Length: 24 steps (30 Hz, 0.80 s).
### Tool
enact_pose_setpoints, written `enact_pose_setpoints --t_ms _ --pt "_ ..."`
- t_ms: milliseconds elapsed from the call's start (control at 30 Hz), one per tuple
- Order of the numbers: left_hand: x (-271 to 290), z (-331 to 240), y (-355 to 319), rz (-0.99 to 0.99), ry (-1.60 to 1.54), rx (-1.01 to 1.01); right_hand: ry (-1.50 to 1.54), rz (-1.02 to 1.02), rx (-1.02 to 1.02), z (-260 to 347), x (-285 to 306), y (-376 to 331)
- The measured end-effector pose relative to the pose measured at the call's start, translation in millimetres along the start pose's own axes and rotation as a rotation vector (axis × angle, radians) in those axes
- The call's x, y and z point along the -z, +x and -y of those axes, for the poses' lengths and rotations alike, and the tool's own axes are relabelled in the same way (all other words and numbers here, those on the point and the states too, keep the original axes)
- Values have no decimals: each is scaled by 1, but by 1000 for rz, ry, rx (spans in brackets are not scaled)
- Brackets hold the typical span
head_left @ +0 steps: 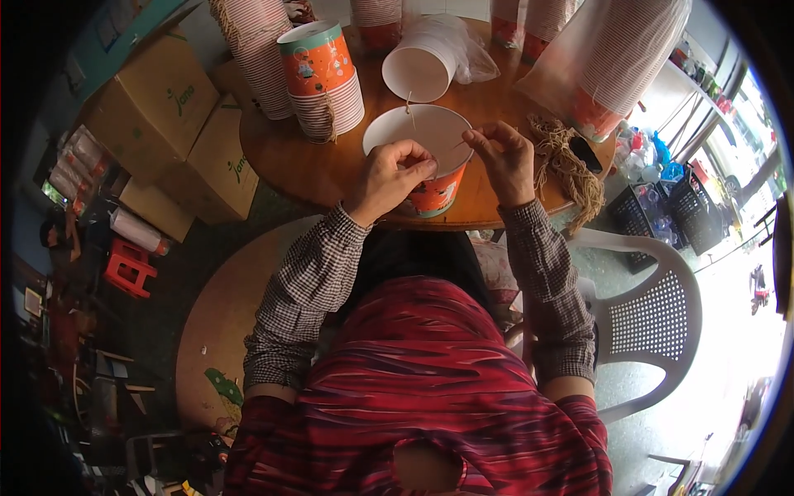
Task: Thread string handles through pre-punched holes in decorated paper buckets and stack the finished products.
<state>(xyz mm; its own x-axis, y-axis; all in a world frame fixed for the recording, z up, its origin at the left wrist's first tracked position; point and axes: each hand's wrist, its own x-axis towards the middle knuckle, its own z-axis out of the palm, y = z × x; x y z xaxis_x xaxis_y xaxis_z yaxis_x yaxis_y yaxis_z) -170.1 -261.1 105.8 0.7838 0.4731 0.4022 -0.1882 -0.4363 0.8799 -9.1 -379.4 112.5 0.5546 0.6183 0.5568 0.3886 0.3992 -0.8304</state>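
Gripping cup rim at near table edge with closed left hand; pinching twine in right hand. Judging cup light, thin, crushable: holding rim gently. Twine limp, fraying: pinching near end.

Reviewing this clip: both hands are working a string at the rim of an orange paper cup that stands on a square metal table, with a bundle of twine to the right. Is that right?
Not quite: the table is round and wooden, not square metal, as the head view shows. The rest holds: the left hand and right hand work a string at the rim of the orange paper cup, with the bundle of twine to the right.
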Motion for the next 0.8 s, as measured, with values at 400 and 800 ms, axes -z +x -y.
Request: enact_pose_setpoints --t_ms 400,800 --pt "0 -26 -26 -42 -255 232 -405 190 369 19 -9 -27" --pt "-6 -8 -31 -94 -443 172 -145 177 279 11 -35 -24"
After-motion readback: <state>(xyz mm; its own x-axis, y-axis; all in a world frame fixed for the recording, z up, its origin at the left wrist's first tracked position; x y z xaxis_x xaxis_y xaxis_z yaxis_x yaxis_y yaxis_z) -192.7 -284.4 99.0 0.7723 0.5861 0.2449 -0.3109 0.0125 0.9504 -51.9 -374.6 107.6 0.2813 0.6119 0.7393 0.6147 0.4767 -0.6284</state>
